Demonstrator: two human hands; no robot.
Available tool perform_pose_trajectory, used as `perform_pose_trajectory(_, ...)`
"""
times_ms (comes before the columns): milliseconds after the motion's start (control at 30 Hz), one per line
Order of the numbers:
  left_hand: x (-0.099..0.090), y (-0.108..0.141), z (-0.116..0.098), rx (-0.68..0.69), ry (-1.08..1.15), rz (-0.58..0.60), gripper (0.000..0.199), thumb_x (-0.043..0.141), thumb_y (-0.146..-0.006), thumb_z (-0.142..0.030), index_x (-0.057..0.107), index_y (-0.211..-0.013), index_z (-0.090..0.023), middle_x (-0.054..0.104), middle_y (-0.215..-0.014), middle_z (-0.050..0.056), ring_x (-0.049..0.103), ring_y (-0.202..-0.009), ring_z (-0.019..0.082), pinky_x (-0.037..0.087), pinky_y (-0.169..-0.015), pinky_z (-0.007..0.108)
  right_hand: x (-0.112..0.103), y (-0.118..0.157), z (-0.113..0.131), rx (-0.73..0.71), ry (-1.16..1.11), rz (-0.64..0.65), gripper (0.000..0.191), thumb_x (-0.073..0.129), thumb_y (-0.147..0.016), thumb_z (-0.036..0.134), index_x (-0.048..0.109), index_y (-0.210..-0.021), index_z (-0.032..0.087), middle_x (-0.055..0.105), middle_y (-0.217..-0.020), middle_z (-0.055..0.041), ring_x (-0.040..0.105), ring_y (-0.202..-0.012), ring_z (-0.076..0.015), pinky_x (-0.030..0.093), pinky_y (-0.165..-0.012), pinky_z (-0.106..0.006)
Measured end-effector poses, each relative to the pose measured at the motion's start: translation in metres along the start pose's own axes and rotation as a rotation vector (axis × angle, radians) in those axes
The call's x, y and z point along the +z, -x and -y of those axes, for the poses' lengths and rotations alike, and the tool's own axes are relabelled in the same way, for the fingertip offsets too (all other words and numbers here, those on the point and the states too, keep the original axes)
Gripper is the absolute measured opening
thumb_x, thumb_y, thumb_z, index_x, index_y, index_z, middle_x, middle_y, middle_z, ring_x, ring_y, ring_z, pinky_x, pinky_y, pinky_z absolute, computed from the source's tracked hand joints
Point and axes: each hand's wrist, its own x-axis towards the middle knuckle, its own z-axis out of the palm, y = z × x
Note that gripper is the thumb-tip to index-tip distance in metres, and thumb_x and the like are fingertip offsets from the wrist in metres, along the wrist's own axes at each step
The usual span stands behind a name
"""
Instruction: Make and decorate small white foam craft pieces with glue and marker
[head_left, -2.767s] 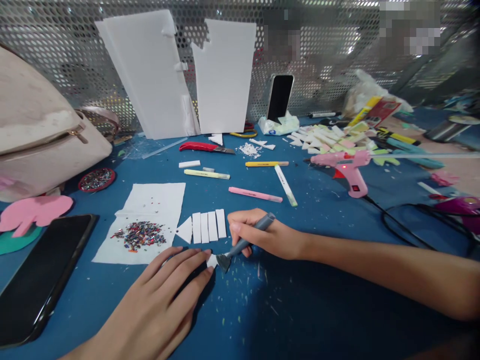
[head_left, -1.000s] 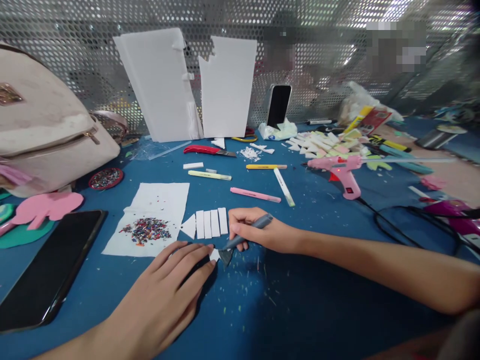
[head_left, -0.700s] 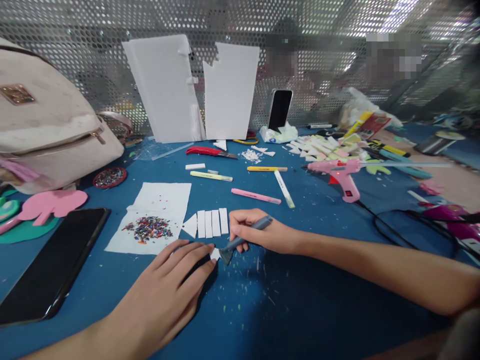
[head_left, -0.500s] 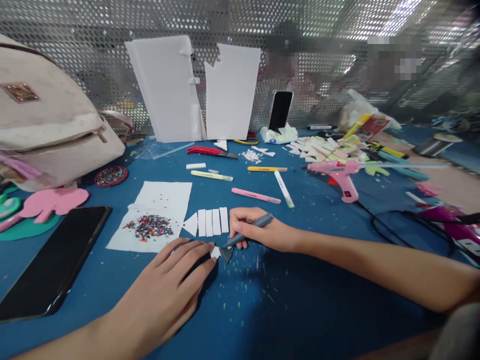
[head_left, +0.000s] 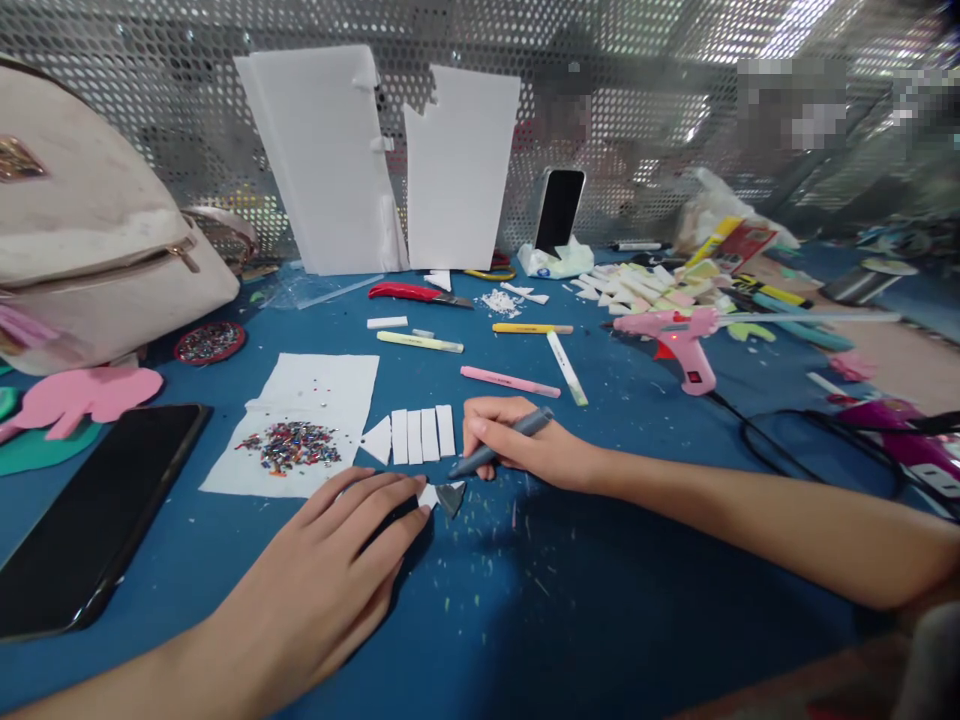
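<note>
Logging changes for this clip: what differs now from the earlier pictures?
The right hand has moved the grey marker off the small white piece's grey patch, toward the white strips, without letting go. The left hand stays on the piece; strips and loose highlighters lie as before.

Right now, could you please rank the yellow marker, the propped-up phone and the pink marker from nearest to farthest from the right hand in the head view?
From the right hand:
1. Pink marker: just beyond the hand.
2. Yellow marker: farther back, beyond the pink one.
3. Propped-up phone: farthest back, slightly to the right.
</note>
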Motion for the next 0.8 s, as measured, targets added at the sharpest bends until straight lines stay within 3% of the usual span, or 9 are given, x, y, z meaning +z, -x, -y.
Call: perform_pose_trajectory(800, -0.0013, -0.0015, 0.0004, -0.008, -0.001, -0.002, 0.04, 0.041, -0.098, -0.009, 0.052, -0.135, -0.018, 0.053, -0.141, 0.011, 0.048, -0.13, 0.027, 0.037, -0.111, 0.049, 0.0, -0.0002, -0.0021, -0.011, 0.004, 0.012, 0.044, 0.049, -0.099, 0.042, 0.057, -0.068, 0.012, 0.056, -0.065, 0.0003, 0.057, -0.051, -0.007, 0.043, -0.047, -0.017)
